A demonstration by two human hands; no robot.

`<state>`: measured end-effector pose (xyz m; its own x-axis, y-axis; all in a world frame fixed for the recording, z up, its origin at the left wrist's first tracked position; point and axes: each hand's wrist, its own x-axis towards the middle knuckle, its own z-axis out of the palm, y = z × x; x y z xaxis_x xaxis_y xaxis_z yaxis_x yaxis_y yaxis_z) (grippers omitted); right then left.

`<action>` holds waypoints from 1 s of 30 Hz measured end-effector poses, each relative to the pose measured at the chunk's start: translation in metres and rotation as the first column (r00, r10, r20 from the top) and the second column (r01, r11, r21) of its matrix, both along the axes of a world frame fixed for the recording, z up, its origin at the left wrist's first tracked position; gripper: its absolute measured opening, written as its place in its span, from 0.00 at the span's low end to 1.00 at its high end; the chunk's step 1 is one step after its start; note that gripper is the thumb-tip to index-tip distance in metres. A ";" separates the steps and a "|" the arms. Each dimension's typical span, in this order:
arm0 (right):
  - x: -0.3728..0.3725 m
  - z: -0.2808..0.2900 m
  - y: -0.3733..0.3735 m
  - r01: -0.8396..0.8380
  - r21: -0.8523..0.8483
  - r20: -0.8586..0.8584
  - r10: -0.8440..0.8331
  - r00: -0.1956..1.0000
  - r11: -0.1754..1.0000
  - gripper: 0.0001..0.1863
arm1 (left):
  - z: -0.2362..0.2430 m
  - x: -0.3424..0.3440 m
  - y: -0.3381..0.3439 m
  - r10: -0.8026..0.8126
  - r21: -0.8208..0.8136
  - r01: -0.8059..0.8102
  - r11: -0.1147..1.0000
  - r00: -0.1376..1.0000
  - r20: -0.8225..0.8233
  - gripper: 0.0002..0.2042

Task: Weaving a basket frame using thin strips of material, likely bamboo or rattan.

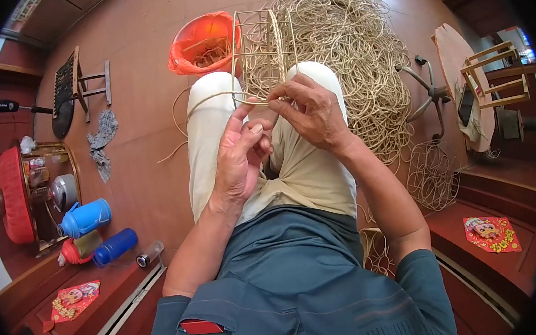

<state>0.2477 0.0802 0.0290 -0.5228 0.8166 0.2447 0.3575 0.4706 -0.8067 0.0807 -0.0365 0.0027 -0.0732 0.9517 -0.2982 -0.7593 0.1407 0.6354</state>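
A reddish-brown floor (149, 177) fills the view, seen from above by a seated person in pale trousers and a blue-grey shirt. On the person's knees rests a rattan frame (263, 51), an open cage of thin pale rods that stands upright between the legs and leans away from the body. The right hand (311, 110) is closed in a pinch on the near lower edge of the frame, fingertips pressed together where a rattan strand (209, 99) meets the rods. The left hand (240, 154) sits just below and beside it, palm turned up, fingers loosely curled with the index finger raised toward the same spot; whether it actually grips the strand cannot be told. The strand loops out to the left over the left knee.

Behind the frame lies a large tangled heap of loose rattan (353, 53), and just left of it an orange bucket (205, 43). Farther left on the floor are a small wooden stool (82, 84) and a crumpled cloth (103, 142). Two blue bottles (100, 231) lie near the left wall beside a low cabinet. At the right stand a wooden frame stool (493, 74) and a woven wire-like panel (432, 176).
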 end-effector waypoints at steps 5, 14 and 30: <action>0.004 0.006 0.000 -0.041 -0.043 0.091 0.044 0.995 0.998 0.11 | 0.013 0.011 0.017 -0.100 -0.041 0.091 0.995 0.895 -0.435 0.19; 0.001 0.002 0.000 -0.057 -0.015 0.030 0.057 0.998 0.998 0.09 | 0.036 -0.001 -0.041 -0.095 -0.113 0.014 0.994 0.643 -0.760 0.13; -0.010 -0.006 0.001 -0.005 0.029 -0.110 0.008 0.994 1.000 0.11 | 0.072 -0.456 -0.286 -0.608 -0.071 -0.713 0.697 -0.536 -0.585 0.10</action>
